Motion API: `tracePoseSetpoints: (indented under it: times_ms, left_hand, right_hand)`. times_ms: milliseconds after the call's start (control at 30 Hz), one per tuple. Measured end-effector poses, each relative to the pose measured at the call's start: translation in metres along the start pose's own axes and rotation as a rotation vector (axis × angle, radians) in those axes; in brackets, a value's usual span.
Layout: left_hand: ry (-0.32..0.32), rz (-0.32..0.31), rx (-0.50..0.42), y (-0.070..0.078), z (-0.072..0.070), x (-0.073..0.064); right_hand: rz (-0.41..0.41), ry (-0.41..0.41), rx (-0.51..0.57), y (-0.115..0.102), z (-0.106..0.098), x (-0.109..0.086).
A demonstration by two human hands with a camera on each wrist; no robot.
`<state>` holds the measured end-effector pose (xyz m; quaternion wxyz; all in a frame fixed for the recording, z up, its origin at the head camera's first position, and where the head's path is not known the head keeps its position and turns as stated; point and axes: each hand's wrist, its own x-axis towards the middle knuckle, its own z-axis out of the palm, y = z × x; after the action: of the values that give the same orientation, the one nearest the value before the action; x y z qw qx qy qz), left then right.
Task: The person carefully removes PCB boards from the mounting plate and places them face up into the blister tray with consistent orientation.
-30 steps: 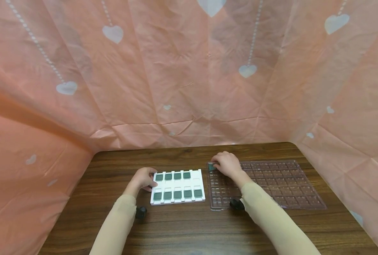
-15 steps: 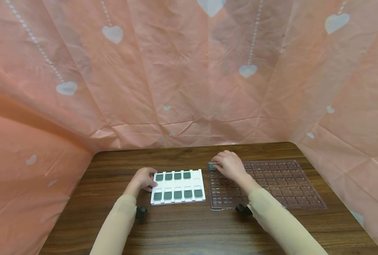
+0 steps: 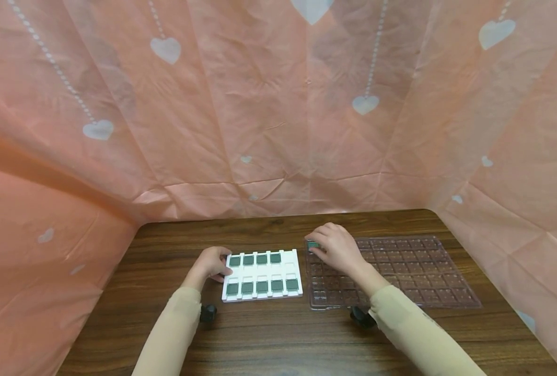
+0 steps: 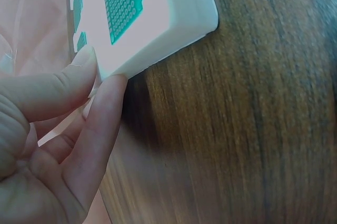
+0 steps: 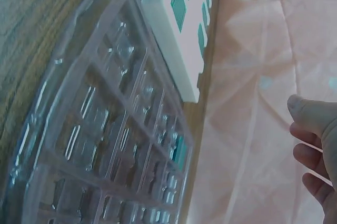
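Right wrist view | right grip (image 5: 327,142): cropped right | clear tray (image 5: 100,124): cropped below

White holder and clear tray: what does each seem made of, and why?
White holder: probably rigid plastic, fairly matte, given its smooth surface and rounded corner. Clear tray: likely thin plastic, glossy; highlights line its ridges and the tabletop shows through.

The worktop (image 3: 269,339) has a dark brown wood-grain surface with rounded far corners. Directly on it lie a white slotted tray (image 3: 262,270) near the middle and, just beside it on the right, a larger clear plastic compartment tray (image 3: 415,257).
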<state>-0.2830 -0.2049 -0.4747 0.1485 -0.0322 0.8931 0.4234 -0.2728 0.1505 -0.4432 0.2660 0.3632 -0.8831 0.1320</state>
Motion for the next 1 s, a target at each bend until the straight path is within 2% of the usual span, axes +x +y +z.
tracePoseSetpoints:
  times_ms: [467,1000]
  left_hand:
    - [-0.003,0.002,0.002,0.0,-0.001,0.002]
    - [-0.032,0.033,-0.014,-0.001,-0.002,-0.001]
  right_hand:
    - [-0.177,0.079,0.0,-0.019,0.001,0.0]
    - [-0.271,-0.016,0.016,-0.036,0.021,-0.012]
